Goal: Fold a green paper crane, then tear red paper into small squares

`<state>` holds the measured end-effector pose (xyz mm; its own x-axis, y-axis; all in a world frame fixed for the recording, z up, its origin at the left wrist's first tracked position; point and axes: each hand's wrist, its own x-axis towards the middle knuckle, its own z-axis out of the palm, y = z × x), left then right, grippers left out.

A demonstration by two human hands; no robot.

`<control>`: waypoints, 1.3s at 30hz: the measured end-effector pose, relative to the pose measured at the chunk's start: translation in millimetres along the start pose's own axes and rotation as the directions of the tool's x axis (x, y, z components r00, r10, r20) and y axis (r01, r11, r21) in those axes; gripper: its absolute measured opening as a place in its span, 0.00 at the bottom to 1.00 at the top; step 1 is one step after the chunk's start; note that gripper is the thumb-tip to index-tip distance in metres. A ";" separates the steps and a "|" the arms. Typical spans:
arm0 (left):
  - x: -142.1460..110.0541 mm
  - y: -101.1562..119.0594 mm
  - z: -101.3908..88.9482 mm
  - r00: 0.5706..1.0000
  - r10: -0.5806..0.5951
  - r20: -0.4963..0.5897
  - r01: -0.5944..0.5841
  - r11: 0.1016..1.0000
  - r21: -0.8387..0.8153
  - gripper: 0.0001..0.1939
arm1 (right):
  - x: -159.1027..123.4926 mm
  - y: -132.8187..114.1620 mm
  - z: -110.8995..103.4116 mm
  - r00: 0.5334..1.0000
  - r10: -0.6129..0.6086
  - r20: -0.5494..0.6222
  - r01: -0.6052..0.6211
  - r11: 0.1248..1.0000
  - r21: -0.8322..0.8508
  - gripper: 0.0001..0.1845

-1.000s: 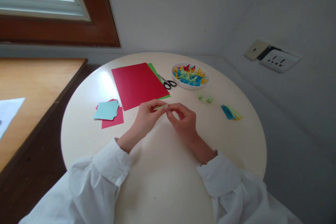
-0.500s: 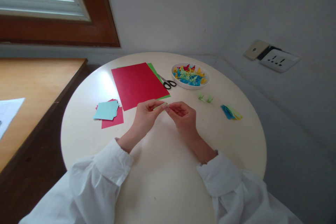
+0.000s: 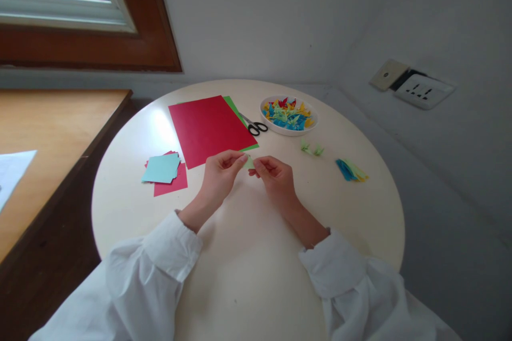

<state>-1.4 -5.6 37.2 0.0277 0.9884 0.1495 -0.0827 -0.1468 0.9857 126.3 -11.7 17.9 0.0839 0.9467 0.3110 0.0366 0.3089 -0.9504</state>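
Observation:
Between my two hands is a small folded piece of light green paper (image 3: 248, 163), held above the middle of the white round table (image 3: 248, 277). My left hand (image 3: 222, 171) pinches its left side between thumb and fingers. My right hand (image 3: 276, 175) is closed at its right edge, thumb and fingertips on the paper. Fingers hide part of the folds. Just beyond my right hand lie a few small light green folded paper figures (image 3: 312, 148). A large red paper sheet (image 3: 212, 129) lies past my left hand, over a green sheet (image 3: 251, 147).
Black-handled scissors (image 3: 256, 128) lie beside the sheets. A white dish (image 3: 290, 131) holds many colourful folded paper figures. Blue and yellow-green folded strips (image 3: 352, 170) lie at the right. Light blue square papers (image 3: 161, 168) rest on red ones at left. A wooden desk (image 3: 52, 122) stands at left.
The green paper has turned in my hands, so more of its face shows. My right fingertips have shifted slightly down along its edge. The things on the table stay put.

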 end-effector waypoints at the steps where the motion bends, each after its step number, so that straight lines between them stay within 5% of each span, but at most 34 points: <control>1: 0.2 -0.3 0.0 1.000 0.001 -0.006 -0.001 1.000 0.003 0.11 | 0.2 0.1 -0.1 1.000 0.008 0.004 -0.008 1.000 -0.013 0.09; 14: 3.9 4.8 -5.5 0.985 -0.171 0.013 0.167 0.977 0.134 0.11 | 4.2 9.9 -4.8 0.995 0.096 0.034 -0.090 0.987 -0.132 0.14; 39: 6.6 -6.4 -6.3 0.957 -0.259 0.130 0.254 0.966 0.054 0.16 | 7.5 15.8 -7.0 0.995 0.101 -0.009 -0.101 0.984 -0.145 0.20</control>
<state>-7.0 2.1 31.4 0.1776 0.9788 -0.1018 -0.0189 0.1069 0.9941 134.5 -0.3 5.2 0.0959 0.9722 0.2137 0.1721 0.1953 -0.9655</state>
